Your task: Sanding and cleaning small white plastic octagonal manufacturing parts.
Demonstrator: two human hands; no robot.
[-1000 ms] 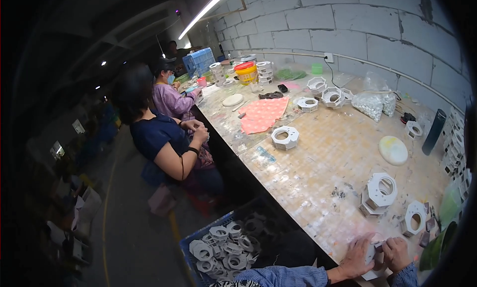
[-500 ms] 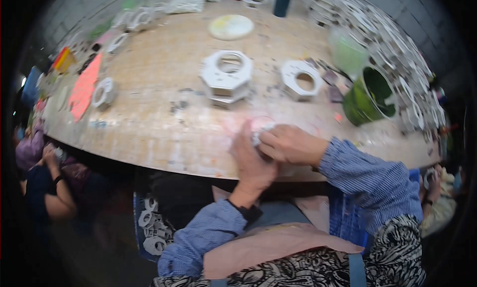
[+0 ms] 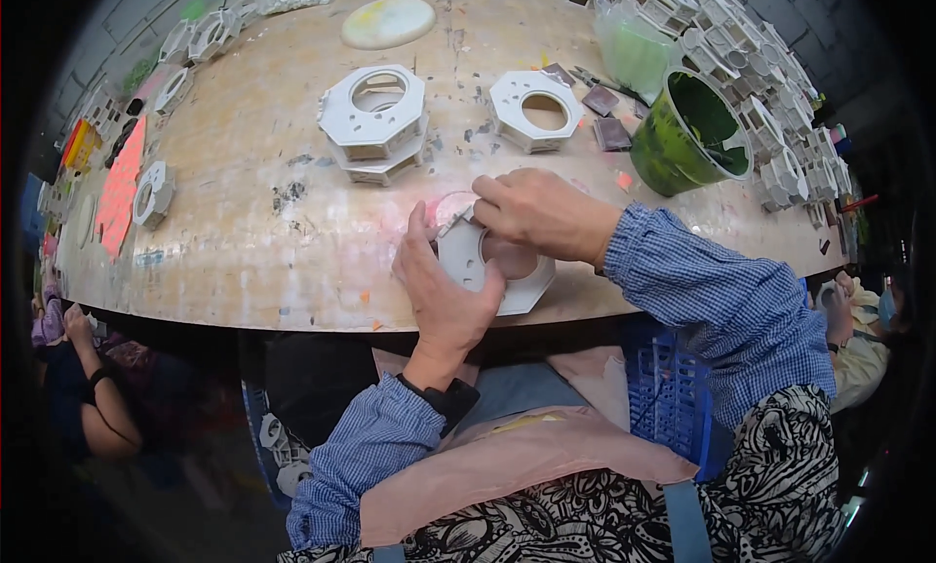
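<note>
Close to the table's near edge, a white octagonal frame (image 3: 463, 255) with a large round hole is tilted in my hands. My left hand (image 3: 444, 295) grips it from the left, thumb near the hole and fingers along the outer side. Over its far right part, my right hand (image 3: 546, 212) is closed with curled fingers; whatever they pinch is hidden. Beyond my hands to the left stand two similar white frames, one stacked on the other (image 3: 375, 115). Another octagonal frame (image 3: 507, 99) lies farther off, to the right of that stack.
At right stand a green-stained bucket (image 3: 658, 149) and a pale green bag (image 3: 629, 41), before piled white frames (image 3: 785, 178). Brown square pads (image 3: 612, 134) lie beside the bucket. A round pale disc (image 3: 388, 23) is farther back, a pink-orange sheet (image 3: 122, 188) left. People sit at both sides.
The view has shifted, so things on the table sit lower left or higher. The octagonal frame in my hands now shows its face and hole; my right hand has moved to its far side.
</note>
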